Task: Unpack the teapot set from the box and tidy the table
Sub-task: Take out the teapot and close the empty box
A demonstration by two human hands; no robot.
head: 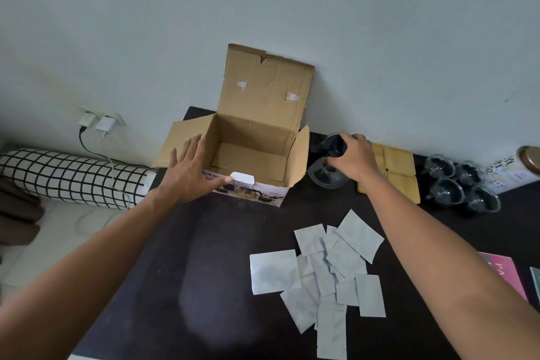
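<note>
On the dark table (181, 257) against a pale wall (292, 3), wrappers (327, 269) lie scattered.

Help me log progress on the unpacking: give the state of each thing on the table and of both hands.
box: open, lid up, looks empty
teapot: upright on the table beside the box, gripped at the top
right hand: closed on the teapot
left hand: open, flat against the box
glass cups: four, grouped on the table
coasters: laid flat together
paper pouches: scattered, overlapping
</note>
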